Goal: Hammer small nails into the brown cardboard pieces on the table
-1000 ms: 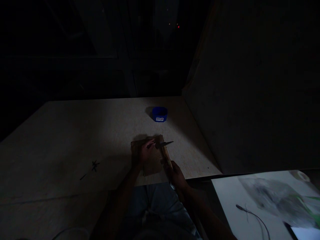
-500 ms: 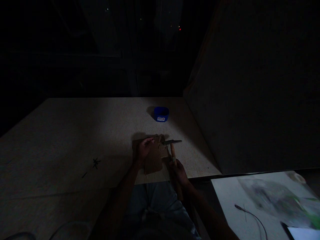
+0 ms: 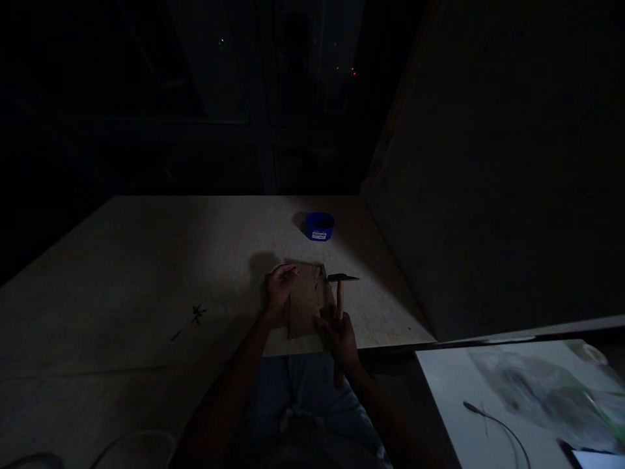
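Observation:
My right hand [image 3: 344, 340] is wrapped around the wooden handle of a hammer [image 3: 340, 296]. The hammer's dark metal head lies crosswise at the top, just right of the cardboard. A worn piece of brown cardboard [image 3: 305, 303] with torn edges rests near the table's front edge; it may be more than one layer. My right thumb and fingertips reach its lower right edge. At its upper left is my left hand [image 3: 279, 286], fingers curled and pressed together. Whatever its fingertips pinch, if anything, is too dark and small to name.
A blue plastic container [image 3: 319, 227] with a white label stands beyond the cardboard. Several dark thin pieces [image 3: 198, 314] lie to the left. A tall dark panel [image 3: 493, 195] borders the table's right side. A lower white surface [image 3: 454, 384] carries a cable and plastic bags.
The cardboard sits straighter, with its layers lined up more closely. My right hand has come left with the hammer to the cardboard's edge. My left hand has shifted to the cardboard's left side.

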`<state>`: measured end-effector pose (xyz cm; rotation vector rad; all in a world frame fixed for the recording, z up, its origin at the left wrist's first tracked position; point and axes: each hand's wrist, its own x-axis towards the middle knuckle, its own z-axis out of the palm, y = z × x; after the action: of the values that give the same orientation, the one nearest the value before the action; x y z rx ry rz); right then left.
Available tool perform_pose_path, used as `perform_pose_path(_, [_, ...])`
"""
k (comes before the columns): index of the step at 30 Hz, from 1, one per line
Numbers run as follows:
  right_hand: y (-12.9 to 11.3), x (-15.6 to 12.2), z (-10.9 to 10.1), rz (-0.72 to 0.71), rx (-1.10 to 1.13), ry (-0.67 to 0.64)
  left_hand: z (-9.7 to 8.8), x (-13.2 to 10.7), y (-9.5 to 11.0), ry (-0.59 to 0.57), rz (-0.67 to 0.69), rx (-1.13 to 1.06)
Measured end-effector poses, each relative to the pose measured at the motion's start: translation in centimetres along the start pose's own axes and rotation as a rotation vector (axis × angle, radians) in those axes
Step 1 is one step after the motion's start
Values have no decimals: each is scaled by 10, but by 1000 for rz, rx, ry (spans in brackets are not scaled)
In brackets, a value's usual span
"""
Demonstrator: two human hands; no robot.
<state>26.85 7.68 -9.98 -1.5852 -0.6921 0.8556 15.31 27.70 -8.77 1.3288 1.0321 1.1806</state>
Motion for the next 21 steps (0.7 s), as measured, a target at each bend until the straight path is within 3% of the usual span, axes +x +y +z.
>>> perform_pose_path(8, [14,6,10,-27,-242,55,-8,-1,-7,1,-17,79])
perform_pose_path(15, [15,7,19,16,-65,51,-12,-6,4,17,-42,37])
perform_pose_path(21, [-10,12,8,2,-25,72,-20,-19,18,47,-65,-21])
